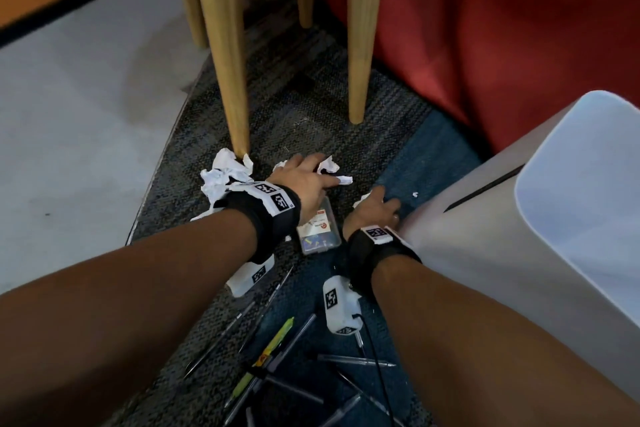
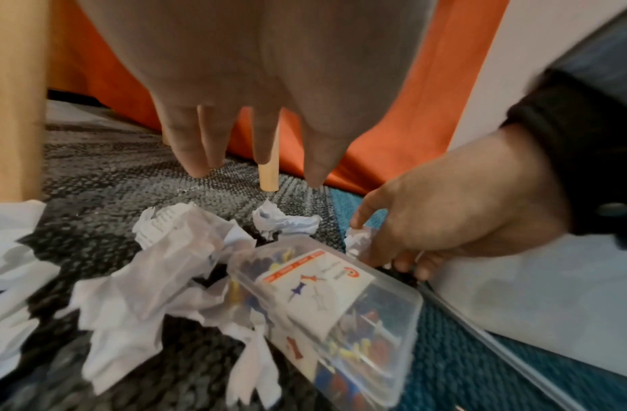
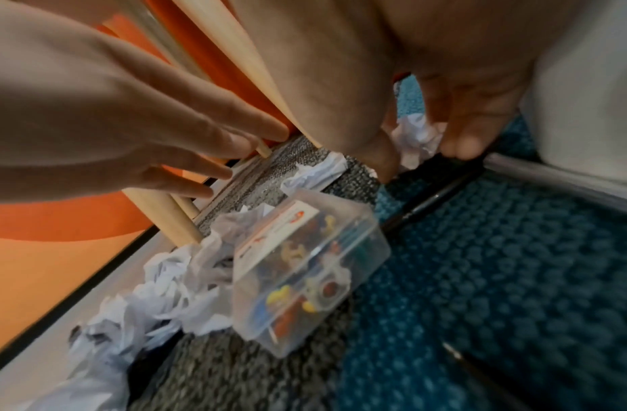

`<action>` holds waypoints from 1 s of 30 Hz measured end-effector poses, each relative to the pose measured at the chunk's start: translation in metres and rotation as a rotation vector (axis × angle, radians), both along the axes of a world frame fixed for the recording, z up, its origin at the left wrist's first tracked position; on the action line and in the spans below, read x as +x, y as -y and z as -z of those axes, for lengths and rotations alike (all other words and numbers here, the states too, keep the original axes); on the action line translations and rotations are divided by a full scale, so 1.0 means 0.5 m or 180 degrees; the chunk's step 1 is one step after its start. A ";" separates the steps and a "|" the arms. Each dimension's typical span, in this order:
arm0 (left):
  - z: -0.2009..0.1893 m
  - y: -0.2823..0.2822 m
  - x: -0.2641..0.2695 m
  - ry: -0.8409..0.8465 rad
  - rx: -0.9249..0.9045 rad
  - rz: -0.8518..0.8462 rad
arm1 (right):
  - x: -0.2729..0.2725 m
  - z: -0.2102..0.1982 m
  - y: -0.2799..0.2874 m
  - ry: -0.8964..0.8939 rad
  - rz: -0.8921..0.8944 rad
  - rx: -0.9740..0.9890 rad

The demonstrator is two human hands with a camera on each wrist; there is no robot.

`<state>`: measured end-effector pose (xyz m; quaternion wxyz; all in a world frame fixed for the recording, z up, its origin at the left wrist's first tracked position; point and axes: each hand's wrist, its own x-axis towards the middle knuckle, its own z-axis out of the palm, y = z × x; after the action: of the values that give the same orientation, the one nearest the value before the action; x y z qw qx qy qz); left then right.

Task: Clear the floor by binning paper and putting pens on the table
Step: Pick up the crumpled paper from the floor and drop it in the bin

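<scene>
Pin box (image 1: pixel 318 230) between paper (image 1: pixel 225 177) and bin (image 1: pixel 540 218)

Both forearms reach forward and down, each wrist wrapped in a black band with a white tagged block. The left hand (image 1: pixel 304 180) is spread, palm down, fingers straight and apart. The right hand (image 1: pixel 375 210) is lower, its thumb and fingers curled inward in a pinch.

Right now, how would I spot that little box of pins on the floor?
Find the white bin, then the two hands beside it on the carpet. The clear plastic box lies between the wrists, full of coloured pushpins, unlike the white crumpled paper around it.
</scene>
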<state>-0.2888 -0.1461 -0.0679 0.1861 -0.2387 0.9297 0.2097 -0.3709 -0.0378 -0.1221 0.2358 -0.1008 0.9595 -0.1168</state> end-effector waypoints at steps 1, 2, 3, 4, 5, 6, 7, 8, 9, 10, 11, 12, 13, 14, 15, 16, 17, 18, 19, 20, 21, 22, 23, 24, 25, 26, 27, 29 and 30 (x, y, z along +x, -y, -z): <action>0.002 0.004 -0.011 0.0182 0.0023 0.0019 | -0.002 0.005 -0.003 -0.0013 -0.0062 0.0032; 0.005 0.007 -0.022 0.0358 0.0034 0.0050 | -0.006 0.010 -0.008 -0.0035 -0.0082 0.0045; 0.010 0.009 -0.032 0.0501 0.0021 0.0093 | -0.009 0.015 -0.011 -0.0071 -0.0070 0.0052; 0.016 0.011 -0.041 0.0604 -0.0012 0.0154 | -0.013 0.017 -0.013 -0.0102 -0.0047 0.0071; 0.023 0.012 -0.049 0.0677 -0.0053 0.0230 | -0.017 0.018 -0.012 -0.0116 -0.0002 0.0079; 0.030 0.013 -0.055 0.0737 -0.0078 0.0310 | -0.021 0.019 -0.010 -0.0118 0.0053 0.0075; 0.039 0.014 -0.060 0.0782 -0.0063 0.0382 | -0.025 0.018 -0.007 -0.0096 0.0113 0.0085; 0.048 0.013 -0.065 0.0828 -0.0024 0.0440 | -0.031 0.016 -0.004 -0.0077 0.0175 0.0101; 0.058 0.012 -0.066 0.0876 0.0006 0.0495 | -0.037 0.016 -0.002 -0.0075 0.0224 0.0131; 0.068 0.010 -0.066 0.0901 0.0004 0.0551 | -0.043 0.016 0.000 -0.0073 0.0240 0.0156; 0.076 0.007 -0.064 0.0872 -0.0026 0.0595 | -0.047 0.015 0.001 -0.0049 0.0234 0.0191; 0.085 0.004 -0.062 0.0775 -0.0060 0.0618 | -0.051 0.015 0.003 -0.0020 0.0247 0.0227; 0.093 0.003 -0.059 0.0632 -0.0073 0.0614 | -0.057 0.017 0.005 -0.0009 0.0289 0.0256; 0.099 0.002 -0.056 0.0505 -0.0054 0.0598 | -0.062 0.022 0.007 -0.0036 0.0332 0.0245; 0.102 0.002 -0.055 0.0431 -0.0009 0.0576 | -0.069 0.027 0.009 -0.0091 0.0373 0.0220; 0.103 0.002 -0.055 0.0397 0.0044 0.0558 | -0.076 0.033 0.012 -0.0143 0.0421 0.0193; 0.103 0.003 -0.056 0.0393 0.0085 0.0540 | -0.085 0.042 0.017 -0.0147 0.0467 0.0189; 0.100 0.002 -0.057 0.0366 0.0096 0.0526 | -0.093 0.043 0.020 -0.0095 0.0530 0.0168; 0.096 0.001 -0.058 0.0322 0.0087 0.0523 | -0.101 0.041 0.027 -0.0009 0.0636 0.0158; 0.092 0.000 -0.059 0.0269 0.0085 0.0529 | -0.109 0.038 0.031 0.0051 0.0733 0.0163; 0.085 -0.002 -0.061 0.0229 0.0100 0.0531 | -0.117 0.035 0.033 0.0082 0.0768 0.0230; 0.079 -0.004 -0.061 0.0183 0.0116 0.0531 | -0.126 0.037 0.033 0.0109 0.0680 0.0329; 0.073 -0.008 -0.061 0.0121 0.0112 0.0524 | -0.132 0.039 0.030 0.0148 0.0443 0.0420; 0.069 -0.011 -0.061 0.0047 0.0099 0.0520 | -0.137 0.041 0.027 0.0210 0.0133 0.0490; 0.065 -0.015 -0.060 -0.0006 0.0091 0.0514 | -0.139 0.043 0.021 0.0224 -0.0169 0.0595; 0.064 -0.018 -0.058 -0.0021 0.0105 0.0509 | -0.143 0.042 0.013 0.0166 -0.0321 0.0650; 0.063 -0.021 -0.056 0.0004 0.0143 0.0503 | -0.146 0.038 0.008 0.0029 -0.0440 0.0757; 0.063 -0.024 -0.052 0.0049 0.0204 0.0500 | -0.155 0.024 -0.001 -0.0192 -0.0620 0.0857; 0.064 -0.025 -0.048 0.0026 0.0215 0.0495 | -0.161 0.017 -0.005 -0.0257 -0.0776 0.0838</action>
<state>-0.3129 -0.1337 -0.1000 0.2136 -0.1602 0.9371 0.2250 -0.4512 -0.0354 -0.1308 0.2206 -0.1892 0.9559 0.0433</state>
